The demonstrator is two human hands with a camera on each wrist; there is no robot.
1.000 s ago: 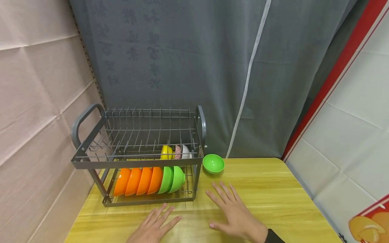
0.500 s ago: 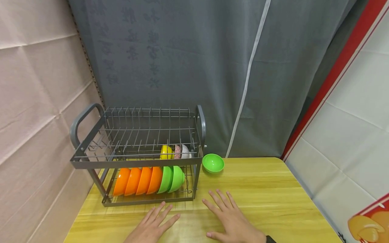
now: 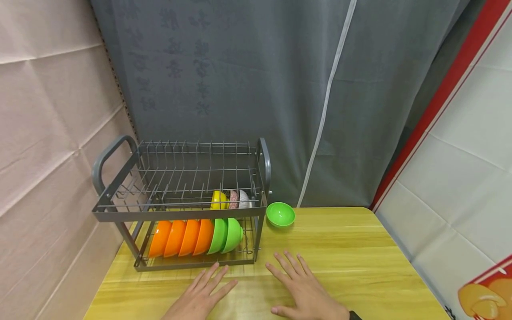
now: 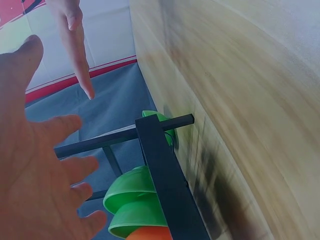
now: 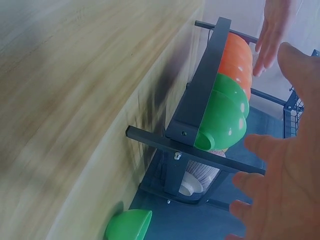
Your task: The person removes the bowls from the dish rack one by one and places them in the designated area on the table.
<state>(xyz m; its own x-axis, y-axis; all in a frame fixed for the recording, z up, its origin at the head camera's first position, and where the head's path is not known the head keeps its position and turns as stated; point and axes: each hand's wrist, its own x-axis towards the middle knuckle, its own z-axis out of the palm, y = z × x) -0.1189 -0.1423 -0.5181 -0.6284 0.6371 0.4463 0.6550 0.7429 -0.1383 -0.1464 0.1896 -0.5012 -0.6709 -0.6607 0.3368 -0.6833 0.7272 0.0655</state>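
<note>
- Both hands, the left hand [image 3: 198,297] and the right hand [image 3: 304,291], are held flat over the tabletop [image 3: 360,249], fingers spread, nothing gripped.
- The loose green bowl [image 3: 281,214] stands just right of the dish rack [image 3: 180,209].
- It is best reached with the right hand and grasped by its rim, the rack's post being avoided.

A grey curtain [image 3: 248,89] fills the upper middle of the frame, with a pale seam running down it right of centre (faint characters show in the weave at upper left). A beige panelled wall [image 3: 48,111] takes the left side. At right, white panels [image 3: 468,146] edged by a red stripe [image 3: 432,106] slant downward. Across the bottom lies a light wood-grain tabletop [image 3: 360,249], evenly lit.
</note>
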